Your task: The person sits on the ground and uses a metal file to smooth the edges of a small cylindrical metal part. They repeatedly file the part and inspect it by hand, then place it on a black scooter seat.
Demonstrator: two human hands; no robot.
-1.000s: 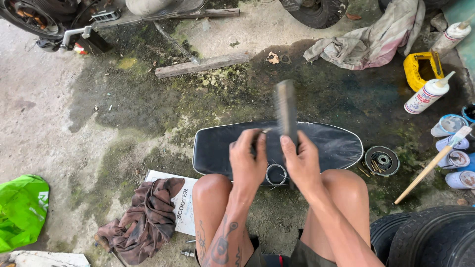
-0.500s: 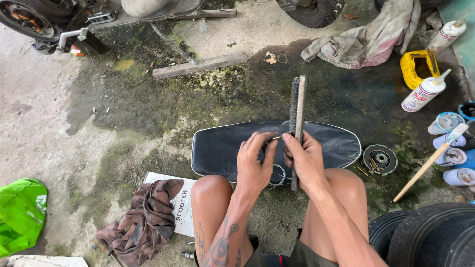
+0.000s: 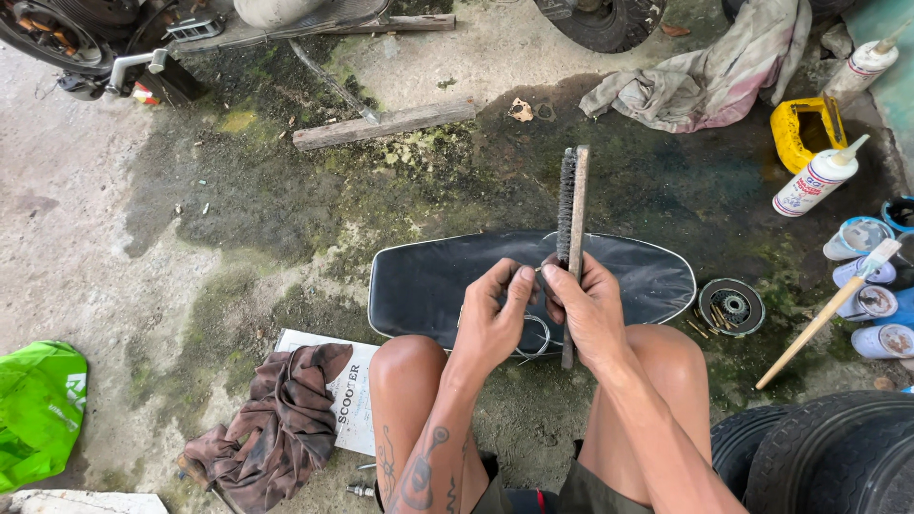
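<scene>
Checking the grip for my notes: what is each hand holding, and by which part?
Right hand grips the wire brush mid-handle; left hand pinches a small metal piece by its end.

the wire brush (image 3: pixel 571 205) has a pale wooden back and dark, matt metal bristles; the thin wire (image 3: pixel 535 335) is bright bare metal; the seat (image 3: pixel 533 286) beneath is black vinyl, smooth with a dull sheen and a pale piped edge; the floor (image 3: pixel 143 219) is rough concrete, stained dark and mossy green; the brown rag (image 3: pixel 276 424) is crumpled, soiled cloth; the plank (image 3: pixel 386 125) is weathered raw wood; the tyre (image 3: pixel 819 457) is matt black rubber; the bag (image 3: pixel 38 409) is glossy green plastic
</scene>
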